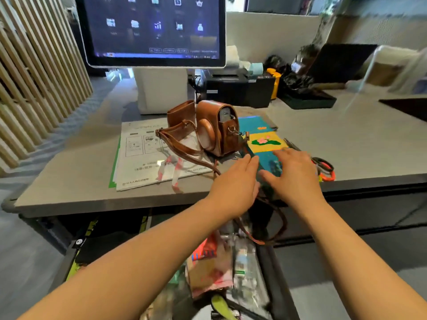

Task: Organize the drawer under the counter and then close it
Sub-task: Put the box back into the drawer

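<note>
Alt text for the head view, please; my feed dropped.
The open left hand and right hand reach across the counter over a colourful sheet beside a brown camera case. Papers lie left, scissors right; the drawer below stands open, cluttered.

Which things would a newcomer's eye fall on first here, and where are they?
A brown leather camera case with a long strap stands on the grey counter, before a large lit screen. Beside it, to the right, lies a bright blue and yellow painted sheet, with the open left hand and right hand reaching over it. Below, the open black drawer is crammed with clutter.
</note>
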The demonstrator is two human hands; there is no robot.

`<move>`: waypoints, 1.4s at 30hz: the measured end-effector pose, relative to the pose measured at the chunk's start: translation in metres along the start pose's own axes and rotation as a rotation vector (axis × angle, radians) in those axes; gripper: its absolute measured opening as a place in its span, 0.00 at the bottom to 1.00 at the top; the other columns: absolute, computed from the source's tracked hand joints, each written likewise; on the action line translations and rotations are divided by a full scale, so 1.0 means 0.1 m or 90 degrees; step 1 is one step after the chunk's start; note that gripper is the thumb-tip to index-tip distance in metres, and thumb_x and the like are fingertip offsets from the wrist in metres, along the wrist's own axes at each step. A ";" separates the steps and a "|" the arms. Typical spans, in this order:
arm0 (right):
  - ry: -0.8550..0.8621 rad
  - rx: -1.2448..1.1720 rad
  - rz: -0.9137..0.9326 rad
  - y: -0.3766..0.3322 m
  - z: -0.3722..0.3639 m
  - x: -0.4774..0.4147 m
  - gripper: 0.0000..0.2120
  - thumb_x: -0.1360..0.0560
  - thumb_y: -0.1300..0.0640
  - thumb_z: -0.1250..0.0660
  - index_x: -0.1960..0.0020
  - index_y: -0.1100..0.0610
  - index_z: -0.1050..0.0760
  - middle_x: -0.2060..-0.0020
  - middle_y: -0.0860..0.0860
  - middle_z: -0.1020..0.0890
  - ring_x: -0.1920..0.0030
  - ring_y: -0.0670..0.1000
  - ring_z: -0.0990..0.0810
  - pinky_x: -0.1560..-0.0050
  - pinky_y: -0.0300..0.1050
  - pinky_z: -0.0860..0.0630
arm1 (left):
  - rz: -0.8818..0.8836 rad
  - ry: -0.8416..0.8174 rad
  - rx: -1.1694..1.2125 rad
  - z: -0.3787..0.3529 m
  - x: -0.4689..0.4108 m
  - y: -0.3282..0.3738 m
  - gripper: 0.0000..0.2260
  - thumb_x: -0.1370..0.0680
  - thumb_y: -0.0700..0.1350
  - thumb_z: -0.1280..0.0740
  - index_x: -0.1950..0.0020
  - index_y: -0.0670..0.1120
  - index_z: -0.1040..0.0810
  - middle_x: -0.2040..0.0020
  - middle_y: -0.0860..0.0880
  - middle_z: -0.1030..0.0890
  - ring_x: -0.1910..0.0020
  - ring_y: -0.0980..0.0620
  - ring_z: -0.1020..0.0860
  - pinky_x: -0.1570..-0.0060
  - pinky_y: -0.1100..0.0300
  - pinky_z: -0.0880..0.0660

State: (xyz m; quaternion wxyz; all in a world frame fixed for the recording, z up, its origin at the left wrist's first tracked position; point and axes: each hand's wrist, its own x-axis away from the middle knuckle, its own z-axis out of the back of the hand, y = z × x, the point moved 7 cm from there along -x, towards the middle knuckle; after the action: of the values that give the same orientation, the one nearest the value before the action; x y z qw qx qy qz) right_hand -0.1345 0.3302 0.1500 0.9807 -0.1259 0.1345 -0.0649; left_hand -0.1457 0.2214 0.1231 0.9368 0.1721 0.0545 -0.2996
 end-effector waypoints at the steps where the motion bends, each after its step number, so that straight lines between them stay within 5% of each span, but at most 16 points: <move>1: -0.027 0.013 -0.049 0.10 -0.03 -0.07 0.32 0.30 0.41 0.32 0.34 0.60 0.31 0.38 0.59 0.26 0.37 0.60 0.31 0.38 0.55 0.32 | 0.017 -0.015 0.001 -0.06 -0.06 0.00 0.27 0.19 0.48 0.44 0.23 0.43 0.51 0.23 0.43 0.46 0.25 0.47 0.46 0.29 0.55 0.45; 8: -0.162 -0.100 -0.174 0.33 -0.26 -0.38 0.54 0.37 0.30 0.34 0.24 0.56 0.53 0.30 0.60 0.35 0.31 0.62 0.36 0.34 0.59 0.34 | 0.105 -0.078 0.060 -0.27 -0.25 -0.01 0.26 0.19 0.43 0.46 0.23 0.44 0.54 0.22 0.43 0.48 0.27 0.43 0.38 0.33 0.49 0.34; 13: -0.079 -0.125 -0.201 0.37 -0.22 -0.34 0.46 0.40 0.31 0.31 0.30 0.54 0.40 0.37 0.59 0.29 0.35 0.62 0.33 0.39 0.59 0.34 | 0.132 -0.046 0.097 -0.22 -0.22 0.01 0.26 0.19 0.42 0.46 0.23 0.47 0.53 0.24 0.43 0.42 0.36 0.39 0.28 0.42 0.48 0.29; 23: 0.064 -0.211 -0.229 0.61 0.19 0.06 0.36 0.41 0.38 0.29 0.38 0.53 0.32 0.43 0.55 0.23 0.39 0.60 0.29 0.42 0.57 0.30 | 0.014 0.033 0.151 -0.06 -0.19 0.40 0.28 0.19 0.42 0.45 0.23 0.51 0.54 0.22 0.47 0.52 0.30 0.43 0.35 0.37 0.48 0.31; 31: 0.088 -0.265 -0.132 0.53 0.44 0.68 0.37 0.43 0.44 0.27 0.37 0.50 0.31 0.42 0.50 0.24 0.40 0.56 0.29 0.41 0.57 0.29 | 0.006 0.147 0.260 0.18 0.12 0.34 0.22 0.18 0.47 0.45 0.24 0.53 0.44 0.22 0.50 0.47 0.25 0.52 0.44 0.34 0.59 0.41; 38: 0.049 -0.268 -0.055 0.36 0.27 1.12 0.44 0.45 0.43 0.27 0.31 0.49 0.36 0.47 0.38 0.33 0.41 0.47 0.33 0.38 0.54 0.32 | 0.065 0.202 0.287 0.23 0.51 0.01 0.22 0.19 0.51 0.44 0.25 0.55 0.42 0.22 0.51 0.48 0.26 0.57 0.45 0.42 0.70 0.44; 42: 0.057 -0.299 -0.004 0.21 0.16 1.24 0.42 0.44 0.44 0.26 0.32 0.47 0.36 0.49 0.33 0.33 0.47 0.38 0.38 0.40 0.49 0.33 | 0.072 0.231 0.279 0.26 0.72 -0.12 0.22 0.20 0.52 0.43 0.26 0.56 0.41 0.22 0.52 0.49 0.33 0.74 0.49 0.44 0.74 0.43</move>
State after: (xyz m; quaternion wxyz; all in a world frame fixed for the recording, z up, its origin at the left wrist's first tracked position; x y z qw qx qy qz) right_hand -0.0094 0.3339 0.1291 0.9175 -0.3477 0.1890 -0.0403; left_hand -0.0942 0.1640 0.1288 0.8675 0.4240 0.1456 -0.2155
